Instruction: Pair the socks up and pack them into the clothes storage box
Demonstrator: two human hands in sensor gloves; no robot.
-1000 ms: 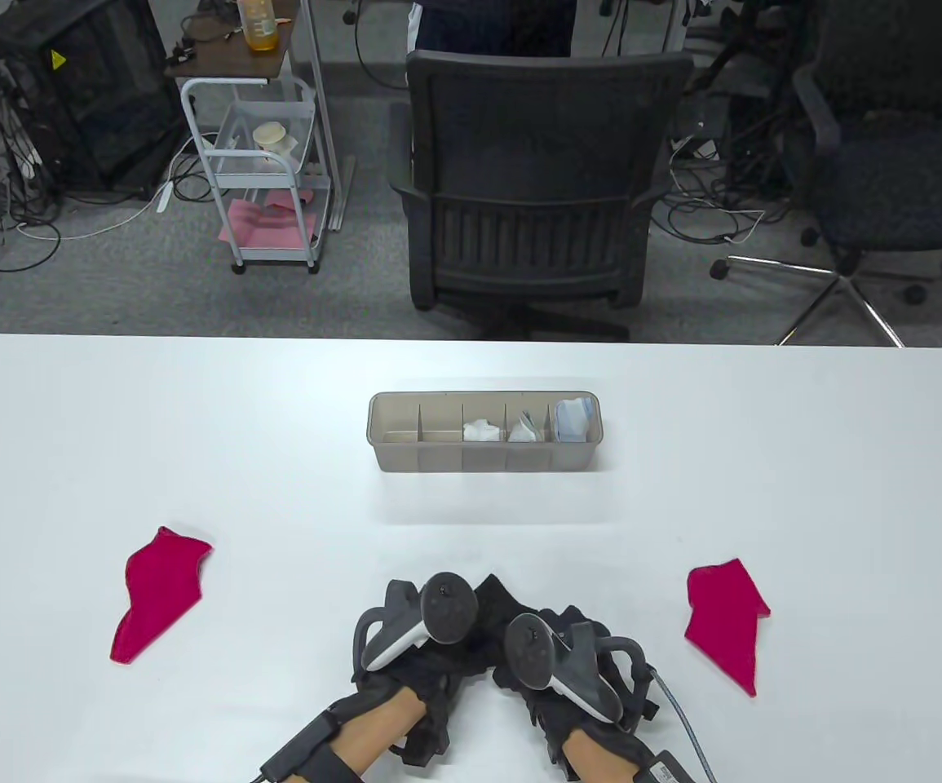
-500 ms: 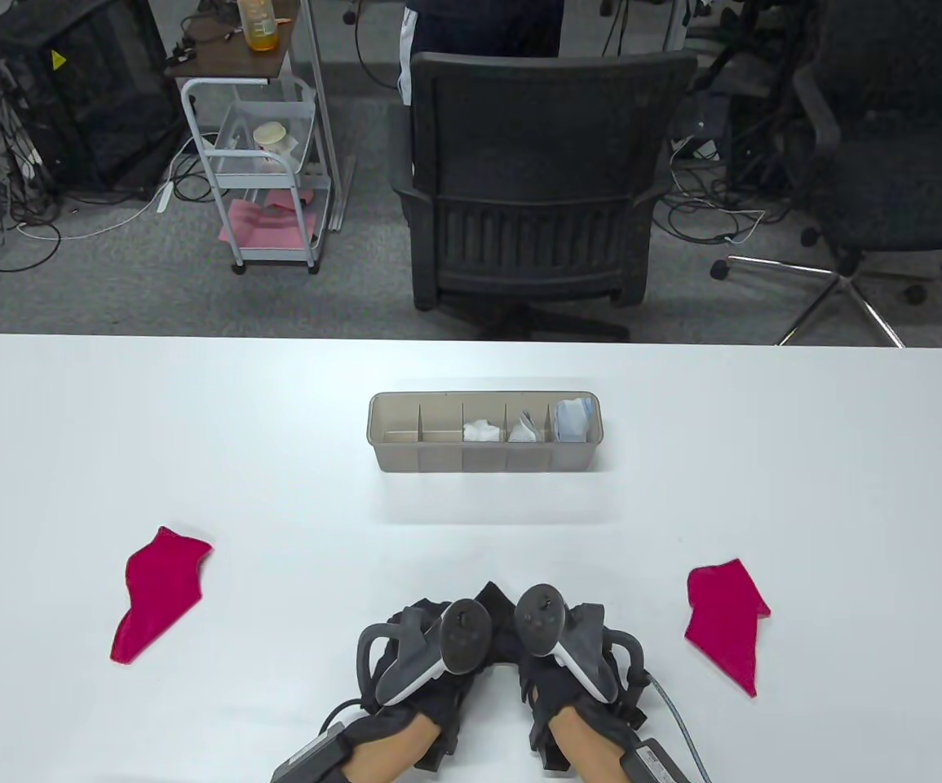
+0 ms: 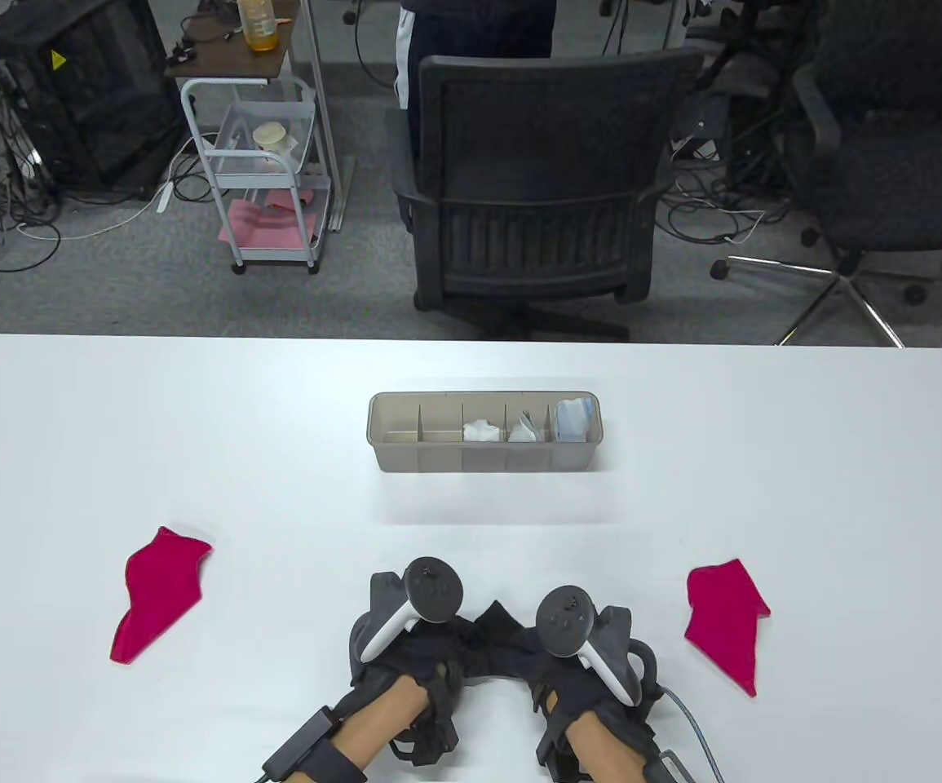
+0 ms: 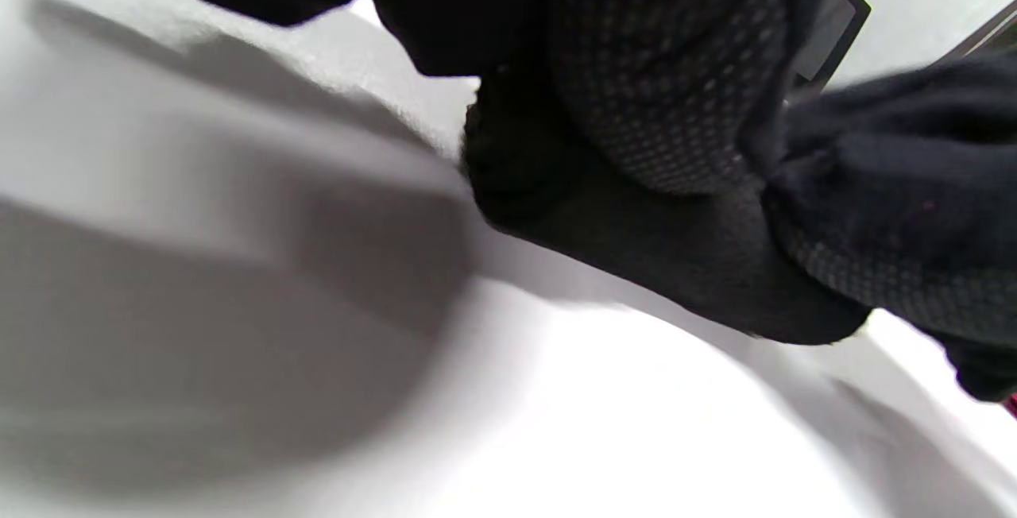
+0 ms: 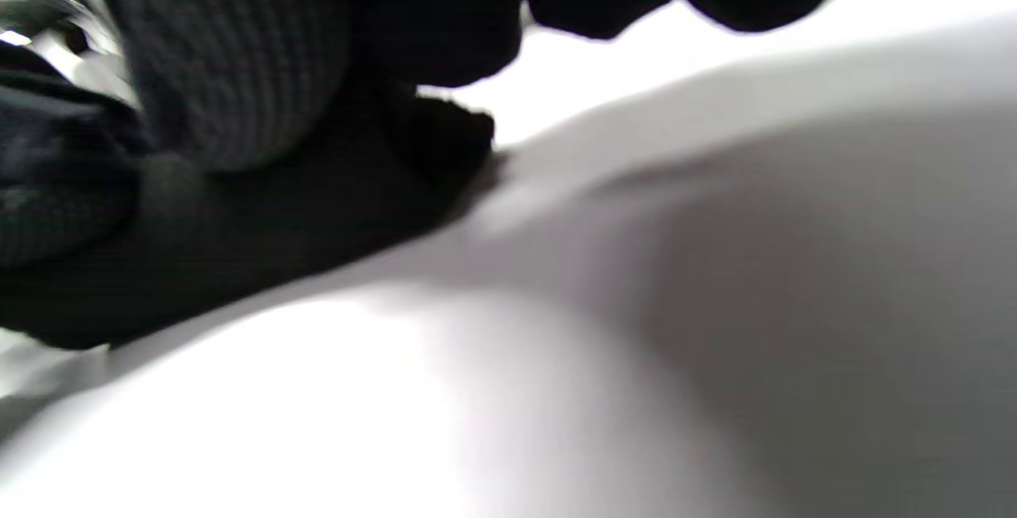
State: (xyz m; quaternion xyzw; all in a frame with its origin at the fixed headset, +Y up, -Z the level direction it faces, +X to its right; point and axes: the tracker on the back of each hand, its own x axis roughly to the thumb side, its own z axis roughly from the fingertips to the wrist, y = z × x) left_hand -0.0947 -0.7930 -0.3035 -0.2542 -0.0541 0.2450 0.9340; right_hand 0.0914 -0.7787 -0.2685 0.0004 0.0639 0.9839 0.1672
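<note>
At nine o'clock from my hands one red sock (image 3: 157,594) lies flat on the desk (image 3: 805,457), well apart from everything else. My left hand (image 3: 405,636) comes next. Its fingers (image 4: 659,81) curl round one end of the black socks (image 3: 493,632), pinching the cloth against the desk. The bundle lies near the desk's six o'clock edge, bridging both hands. My right hand (image 3: 585,648) grips the other end, fingers (image 5: 230,49) curled down onto the cloth. At three o'clock lies the second red sock (image 3: 725,620).

I judge the step to be folding the black pair. To do it well, I would keep both layers aligned, roll tight, and hold the fold so it does not spring open on the lift.

At twelve o'clock stands the box (image 3: 483,465). Its three right compartments hold pale bundles, and its two left ones look free, so the pair should go there.

I can read no writing on anything here.
</note>
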